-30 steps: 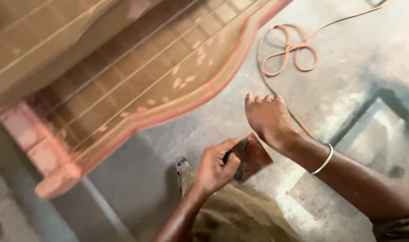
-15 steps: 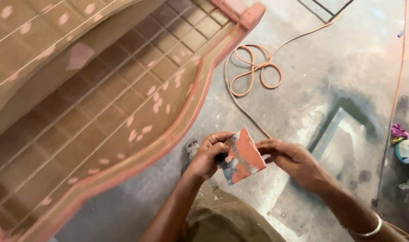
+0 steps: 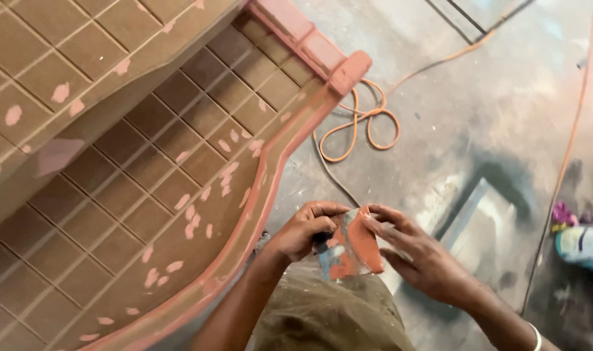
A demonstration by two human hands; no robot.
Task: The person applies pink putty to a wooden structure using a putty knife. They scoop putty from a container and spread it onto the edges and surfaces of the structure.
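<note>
Fingers (image 3: 322,214) of both hands pinch a putty-smeared scraper blade (image 3: 352,247) beside the patched wooden panel's (image 3: 179,195) curved edge, seemingly wiping it clean.

Striped container (image 3: 583,248) (teal, white), far right

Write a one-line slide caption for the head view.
Both hands, left and right, hold a putty-smeared scraper blade beside a patched wooden panel.
</note>
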